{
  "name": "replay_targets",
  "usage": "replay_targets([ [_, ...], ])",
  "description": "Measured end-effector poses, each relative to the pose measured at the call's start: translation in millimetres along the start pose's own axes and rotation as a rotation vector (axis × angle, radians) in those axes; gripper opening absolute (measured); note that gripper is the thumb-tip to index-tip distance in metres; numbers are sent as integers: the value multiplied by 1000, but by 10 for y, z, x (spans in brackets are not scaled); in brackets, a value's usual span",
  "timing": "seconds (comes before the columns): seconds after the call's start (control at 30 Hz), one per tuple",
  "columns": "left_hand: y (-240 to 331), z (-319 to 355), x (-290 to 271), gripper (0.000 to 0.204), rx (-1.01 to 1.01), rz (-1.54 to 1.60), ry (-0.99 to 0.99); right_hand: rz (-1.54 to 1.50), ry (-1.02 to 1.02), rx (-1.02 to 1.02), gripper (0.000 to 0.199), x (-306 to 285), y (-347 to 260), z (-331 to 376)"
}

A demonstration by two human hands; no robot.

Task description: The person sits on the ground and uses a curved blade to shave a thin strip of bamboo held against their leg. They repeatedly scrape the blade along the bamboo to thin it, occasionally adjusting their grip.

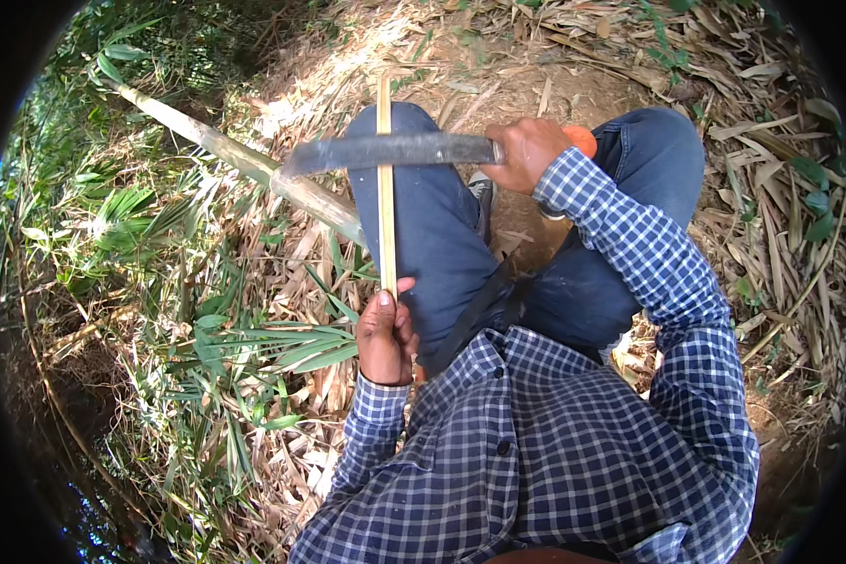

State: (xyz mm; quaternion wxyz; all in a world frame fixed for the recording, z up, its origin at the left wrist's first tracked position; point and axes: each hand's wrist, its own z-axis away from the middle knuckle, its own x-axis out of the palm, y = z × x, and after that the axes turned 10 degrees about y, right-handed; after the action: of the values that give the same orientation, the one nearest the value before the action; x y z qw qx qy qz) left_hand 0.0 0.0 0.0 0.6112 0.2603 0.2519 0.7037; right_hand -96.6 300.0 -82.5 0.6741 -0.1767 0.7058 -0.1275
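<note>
Over the left knee | left hand [386, 336] grips bamboo strip [385, 188] upright | right hand [526, 152] clenches knife [395, 150] crosswise

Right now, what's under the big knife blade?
Under the blade, the thin bamboo strip crosses upright, held by the left hand. Below lie the left knee and a bamboo pole. The strip's contact point is hidden.

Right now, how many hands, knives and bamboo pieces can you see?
Hands: 2, the left hand holding the thin bamboo strip, the right hand gripping the big knife.
Knives: 1.
Bamboo pieces: 2, the strip and the thick bamboo pole lying on the dry leaves.
Total: 5.
</note>
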Motion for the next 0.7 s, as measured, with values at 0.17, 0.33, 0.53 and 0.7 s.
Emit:
replay_targets([
  [0.17,-101,50,-71,40,32,-13,-9,-85,-86,291,37,-129,77,-217],
  [0.33,-98,-5,-102,39,155,-192,48,-293,148,417,40,81,465,-245],
  [0.53,-102,-326,-107,35,578,-516,146,-1077,49,651,32,-115,150,-200],
  [0.7,-16,-280,-54,33,686,-711,142,-1241,56,767,30,-57,125,-203],
])
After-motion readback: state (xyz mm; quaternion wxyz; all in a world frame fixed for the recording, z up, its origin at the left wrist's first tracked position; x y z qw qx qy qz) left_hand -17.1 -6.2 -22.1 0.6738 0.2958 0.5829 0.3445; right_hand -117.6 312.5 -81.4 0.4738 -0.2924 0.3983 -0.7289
